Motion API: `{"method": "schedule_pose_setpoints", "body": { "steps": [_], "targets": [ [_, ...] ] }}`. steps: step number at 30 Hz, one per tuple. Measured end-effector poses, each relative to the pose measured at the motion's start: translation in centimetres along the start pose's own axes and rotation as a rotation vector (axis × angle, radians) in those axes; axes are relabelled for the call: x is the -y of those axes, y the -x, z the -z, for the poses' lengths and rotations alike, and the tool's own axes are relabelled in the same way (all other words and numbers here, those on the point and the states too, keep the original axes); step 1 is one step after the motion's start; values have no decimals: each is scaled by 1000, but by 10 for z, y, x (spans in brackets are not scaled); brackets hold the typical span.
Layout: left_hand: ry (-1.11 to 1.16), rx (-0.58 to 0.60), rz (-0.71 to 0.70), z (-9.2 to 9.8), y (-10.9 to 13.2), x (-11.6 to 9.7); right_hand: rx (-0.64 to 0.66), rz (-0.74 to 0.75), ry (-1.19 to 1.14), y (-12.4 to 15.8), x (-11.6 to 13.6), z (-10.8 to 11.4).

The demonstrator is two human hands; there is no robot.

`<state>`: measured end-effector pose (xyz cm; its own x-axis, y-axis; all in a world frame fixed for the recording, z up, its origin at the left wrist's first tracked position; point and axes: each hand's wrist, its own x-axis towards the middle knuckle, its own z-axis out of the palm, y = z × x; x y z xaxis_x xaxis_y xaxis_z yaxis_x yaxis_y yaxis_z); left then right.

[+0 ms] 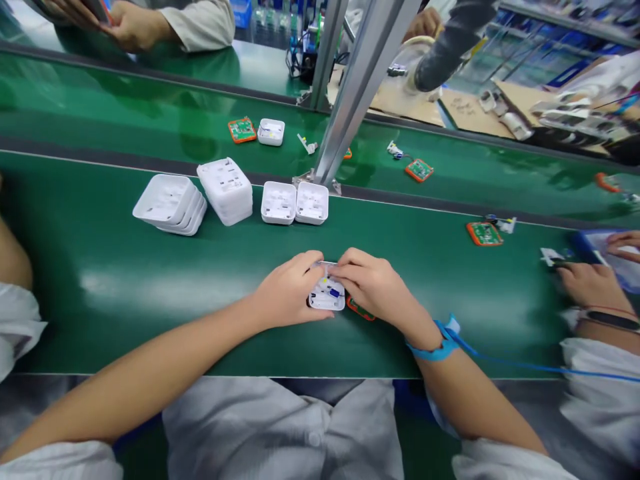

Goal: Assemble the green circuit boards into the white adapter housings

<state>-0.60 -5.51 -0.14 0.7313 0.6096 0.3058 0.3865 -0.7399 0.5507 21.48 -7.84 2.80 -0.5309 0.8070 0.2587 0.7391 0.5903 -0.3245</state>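
My left hand [295, 290] is wrapped round the left side of a small white plastic housing [320, 301], thumb along its near edge. The housing lies open side up on the green bench, with a blue connector [335, 293] and a yellow spot inside. Fingers of my right hand [373, 283] are pinched together at the far right part of its inside; what they grip is hidden. Partly under my right hand is an orange-edged green circuit board [361, 309], beside the housing. A blue strap [436, 341] circles my right wrist.
Beyond my hands stand stacked white housings [167, 200], another stack [226, 190] and two single housings [279, 203]. A metal post [350, 100] rises behind them. At right lie a circuit board [484, 233] and a co-worker's hand [593, 287]. A blue cord [530, 367] trails rightward.
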Motion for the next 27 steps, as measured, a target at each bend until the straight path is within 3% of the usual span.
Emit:
{"method": "schedule_pose_setpoints", "body": {
  "steps": [7, 12, 17, 27],
  "targets": [
    [-32, 33, -30, 10, -4, 1, 170, -28, -30, -3, 13, 19],
    [-40, 94, 18, 19, -7, 5, 50, -95, 183, 0, 30, 10],
    [-34, 104, 81, 16, -9, 4, 39, -71, 362, 0, 44, -5],
    [-6, 96, 93, 14, -8, 4, -100, -116, 204, 1, 41, -20]
  ]
}}
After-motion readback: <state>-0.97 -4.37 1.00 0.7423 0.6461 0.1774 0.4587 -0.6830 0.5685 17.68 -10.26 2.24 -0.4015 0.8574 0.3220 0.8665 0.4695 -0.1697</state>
